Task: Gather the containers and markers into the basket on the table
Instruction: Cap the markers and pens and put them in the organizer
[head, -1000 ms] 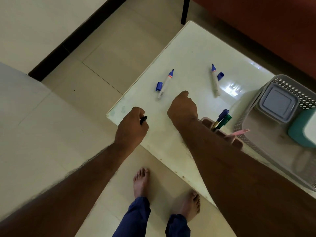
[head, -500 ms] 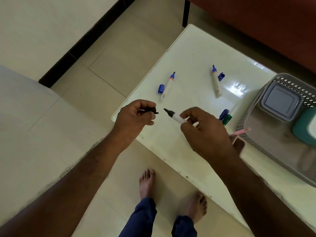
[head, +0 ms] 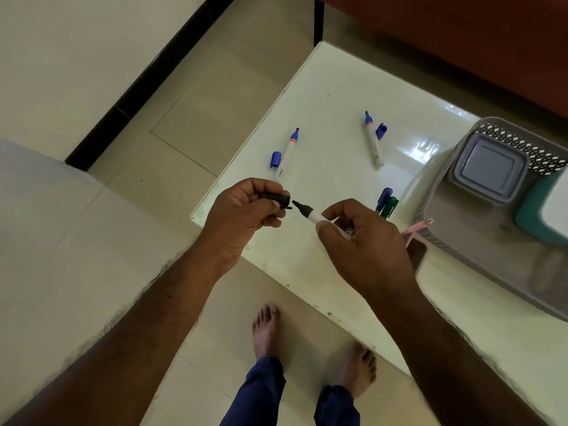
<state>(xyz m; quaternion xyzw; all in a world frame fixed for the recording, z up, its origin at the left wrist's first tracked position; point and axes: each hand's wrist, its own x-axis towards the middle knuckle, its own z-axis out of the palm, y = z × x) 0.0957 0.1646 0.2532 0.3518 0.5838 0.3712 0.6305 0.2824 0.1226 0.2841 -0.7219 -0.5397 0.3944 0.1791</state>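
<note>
My left hand pinches a black marker cap. My right hand grips an uncapped black marker, its tip pointing at the cap, a small gap between them. Two uncapped blue markers lie on the white table, each with its blue cap beside it. The grey perforated basket stands at the right, holding a grey lidded container and a teal container.
A brown pen holder, partly behind my right hand, holds a blue marker, a green marker and a pink pen. A red-brown sofa runs behind the table. My bare feet stand at the table's near edge.
My right hand lifted the black marker off the table and turned its tip toward my left hand; my left hand rose with the cap. Cap and tip have drawn closer together.
</note>
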